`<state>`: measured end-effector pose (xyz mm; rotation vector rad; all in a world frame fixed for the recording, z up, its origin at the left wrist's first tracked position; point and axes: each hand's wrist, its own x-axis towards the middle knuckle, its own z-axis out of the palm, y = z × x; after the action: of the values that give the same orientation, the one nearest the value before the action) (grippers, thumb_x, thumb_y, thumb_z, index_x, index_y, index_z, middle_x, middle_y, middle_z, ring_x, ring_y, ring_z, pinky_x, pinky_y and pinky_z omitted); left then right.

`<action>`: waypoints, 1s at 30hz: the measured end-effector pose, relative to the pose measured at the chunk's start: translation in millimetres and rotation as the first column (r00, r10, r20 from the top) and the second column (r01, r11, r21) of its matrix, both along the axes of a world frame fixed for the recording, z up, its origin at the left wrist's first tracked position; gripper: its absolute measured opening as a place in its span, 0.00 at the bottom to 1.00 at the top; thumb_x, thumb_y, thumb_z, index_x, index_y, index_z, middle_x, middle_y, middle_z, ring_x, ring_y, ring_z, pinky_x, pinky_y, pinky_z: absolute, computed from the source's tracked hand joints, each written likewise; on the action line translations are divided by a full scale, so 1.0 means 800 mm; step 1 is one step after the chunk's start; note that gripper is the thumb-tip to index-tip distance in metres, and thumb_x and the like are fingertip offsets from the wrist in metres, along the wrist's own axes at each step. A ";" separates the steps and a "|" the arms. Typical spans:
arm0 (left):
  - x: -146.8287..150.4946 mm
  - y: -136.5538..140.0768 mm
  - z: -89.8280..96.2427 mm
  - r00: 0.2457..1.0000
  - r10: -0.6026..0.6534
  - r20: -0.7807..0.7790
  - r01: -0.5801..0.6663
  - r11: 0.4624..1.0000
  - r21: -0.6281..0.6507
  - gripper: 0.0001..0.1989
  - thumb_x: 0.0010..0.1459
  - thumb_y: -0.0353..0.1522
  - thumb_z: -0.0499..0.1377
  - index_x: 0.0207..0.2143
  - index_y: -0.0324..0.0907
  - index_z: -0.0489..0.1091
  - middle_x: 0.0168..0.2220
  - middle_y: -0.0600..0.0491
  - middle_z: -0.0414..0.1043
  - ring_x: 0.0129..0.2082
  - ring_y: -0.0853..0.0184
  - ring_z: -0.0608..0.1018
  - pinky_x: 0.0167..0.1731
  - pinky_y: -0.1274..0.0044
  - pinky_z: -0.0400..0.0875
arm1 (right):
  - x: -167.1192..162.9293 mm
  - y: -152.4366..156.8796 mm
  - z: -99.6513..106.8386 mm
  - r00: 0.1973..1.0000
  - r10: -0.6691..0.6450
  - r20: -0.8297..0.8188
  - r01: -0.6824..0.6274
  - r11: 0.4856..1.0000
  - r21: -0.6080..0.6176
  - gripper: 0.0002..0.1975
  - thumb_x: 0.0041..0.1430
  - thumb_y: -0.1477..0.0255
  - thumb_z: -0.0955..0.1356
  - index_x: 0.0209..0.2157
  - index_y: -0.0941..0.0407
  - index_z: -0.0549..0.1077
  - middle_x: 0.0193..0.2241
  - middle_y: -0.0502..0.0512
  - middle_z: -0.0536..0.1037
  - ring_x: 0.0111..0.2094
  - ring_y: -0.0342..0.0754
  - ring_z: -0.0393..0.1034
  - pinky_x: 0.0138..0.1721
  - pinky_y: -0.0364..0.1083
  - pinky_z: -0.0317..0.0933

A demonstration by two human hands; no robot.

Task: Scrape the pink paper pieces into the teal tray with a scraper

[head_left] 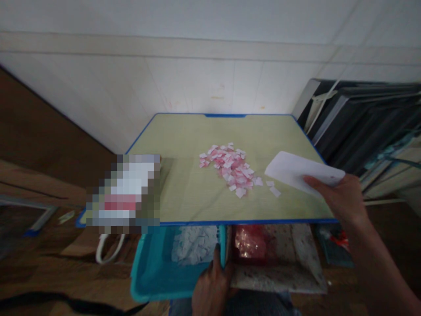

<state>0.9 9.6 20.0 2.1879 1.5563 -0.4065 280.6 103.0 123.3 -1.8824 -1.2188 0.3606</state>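
Observation:
My right hand [345, 197] is closed on a thin white plastic scraper [289, 169] with a small hole near its held end. The thumb lies on top, and the scraper is over the right side of the table [184, 202]. Left of it lies a loose heap of small pink and white paper-like pieces [232, 166], with a few stray pieces beside it. Below the table's front edge, my left hand [212, 281] grips the right rim of a teal plastic basket [154, 272]. White pieces [195, 243] lie inside that basket. My left fingers are partly hidden.
A worn tray [296, 263] with a shiny red plastic bag [250, 241] sits right of the basket. A blurred-out object [128, 188] stands on the table's left side. Dark flat panels [368, 114] lean at the right, and a white wall [204, 83] rises behind.

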 end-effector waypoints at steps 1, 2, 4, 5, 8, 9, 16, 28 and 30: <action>0.000 0.000 0.000 1.000 -0.003 -0.001 0.003 1.000 -0.006 0.21 0.43 0.32 0.60 0.43 0.49 0.64 0.52 0.37 0.57 0.35 0.59 0.75 0.32 0.70 0.71 | 0.001 0.000 -0.001 1.000 -0.006 0.000 0.006 1.000 -0.001 0.16 0.38 0.62 0.70 0.30 0.58 0.74 0.29 0.53 0.79 0.29 0.54 0.73 0.27 0.49 0.67; -0.001 0.001 0.000 1.000 -0.009 0.002 0.009 1.000 -0.010 0.21 0.44 0.32 0.59 0.43 0.49 0.64 0.52 0.37 0.57 0.35 0.59 0.75 0.33 0.70 0.70 | 0.001 0.000 -0.001 1.000 -0.001 0.004 0.001 1.000 -0.005 0.16 0.38 0.62 0.70 0.29 0.57 0.74 0.29 0.53 0.79 0.29 0.54 0.73 0.28 0.49 0.67; -0.001 0.000 0.000 1.000 -0.009 0.003 0.009 1.000 -0.009 0.21 0.44 0.33 0.59 0.44 0.49 0.64 0.52 0.36 0.57 0.35 0.59 0.74 0.33 0.70 0.70 | 0.000 0.001 -0.002 1.000 0.024 0.018 -0.023 1.000 -0.013 0.15 0.38 0.63 0.70 0.28 0.57 0.74 0.29 0.53 0.79 0.29 0.54 0.73 0.28 0.49 0.67; 0.000 0.000 0.000 1.000 -0.008 0.005 0.008 1.000 -0.003 0.21 0.44 0.34 0.59 0.44 0.48 0.64 0.53 0.35 0.57 0.35 0.59 0.75 0.32 0.70 0.70 | -0.002 0.001 -0.002 0.999 0.034 0.029 -0.034 0.999 -0.018 0.14 0.38 0.62 0.70 0.28 0.56 0.74 0.28 0.53 0.79 0.29 0.54 0.73 0.28 0.49 0.67; 0.001 -0.001 0.001 1.000 -0.004 0.004 0.004 1.000 0.018 0.22 0.42 0.33 0.60 0.44 0.49 0.64 0.52 0.35 0.57 0.35 0.58 0.75 0.32 0.70 0.71 | -0.007 0.002 -0.001 0.997 0.055 0.052 -0.053 0.998 -0.036 0.13 0.39 0.62 0.69 0.27 0.56 0.74 0.27 0.52 0.79 0.28 0.54 0.73 0.27 0.49 0.66; 0.001 -0.001 0.001 1.000 -0.002 0.002 0.002 1.000 0.023 0.23 0.42 0.33 0.60 0.44 0.49 0.64 0.52 0.34 0.58 0.34 0.58 0.75 0.31 0.70 0.71 | -0.008 0.002 0.000 0.996 0.068 0.054 -0.066 0.997 -0.045 0.12 0.39 0.62 0.69 0.26 0.56 0.74 0.26 0.52 0.79 0.28 0.54 0.73 0.27 0.49 0.66; 0.000 0.000 0.001 1.000 -0.003 0.009 0.003 1.000 0.014 0.25 0.43 0.34 0.60 0.47 0.51 0.62 0.51 0.37 0.59 0.35 0.58 0.75 0.32 0.70 0.71 | -0.009 -0.002 0.000 0.991 0.125 0.042 -0.122 0.990 -0.074 0.12 0.40 0.62 0.69 0.25 0.56 0.74 0.26 0.52 0.79 0.28 0.54 0.73 0.29 0.49 0.67; -0.001 -0.003 -0.007 1.000 -0.012 0.022 0.010 0.997 0.079 0.24 0.41 0.35 0.61 0.44 0.49 0.64 0.48 0.38 0.63 0.34 0.59 0.75 0.30 0.70 0.71 | -0.011 -0.026 -0.010 0.997 0.074 -0.021 -0.074 0.997 -0.009 0.12 0.40 0.65 0.70 0.28 0.57 0.75 0.26 0.52 0.78 0.27 0.53 0.73 0.26 0.49 0.67; -0.003 -0.004 -0.011 1.000 -0.007 0.019 0.005 0.995 0.104 0.24 0.41 0.36 0.60 0.45 0.50 0.64 0.48 0.39 0.64 0.33 0.60 0.75 0.30 0.71 0.72 | -0.018 -0.023 -0.008 0.996 0.094 0.000 -0.094 0.996 0.002 0.11 0.40 0.65 0.69 0.25 0.58 0.75 0.24 0.53 0.78 0.25 0.53 0.72 0.24 0.47 0.66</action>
<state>-1.1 6.4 11.5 2.2682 1.5934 -0.3113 266.0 84.7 116.8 -1.8275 -1.3105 0.4105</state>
